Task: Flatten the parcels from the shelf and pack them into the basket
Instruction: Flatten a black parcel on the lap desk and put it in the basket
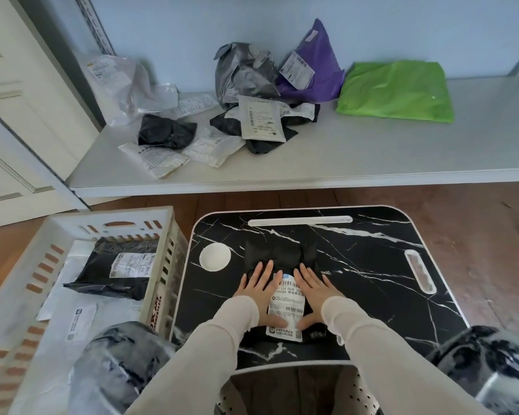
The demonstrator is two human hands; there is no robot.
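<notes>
Hands flat, palms down, on a black parcel (282, 259) lying mid-tray. Tray (372, 265) is black marble-look with a white rim. Left hand (256, 287) and right hand (313, 290) sit side by side, fingers spread and pointing away from the body, gripping nothing. Between them, the parcel's white label (286, 310); both thumbs angle inward onto its near end. Pale sleeves run from the tray's near edge up to the wrists, forearms converging slightly.

Left of the tray, touching its edge: white slatted basket (18, 295). Inside it, a flat black parcel (111, 274) with a label, over white ones.

Beyond the tray, the shelf (372, 154) carries loose parcels: green (399, 91), purple (318, 70), grey (243, 73), black (165, 131), several white or clear, mostly crumpled.
</notes>
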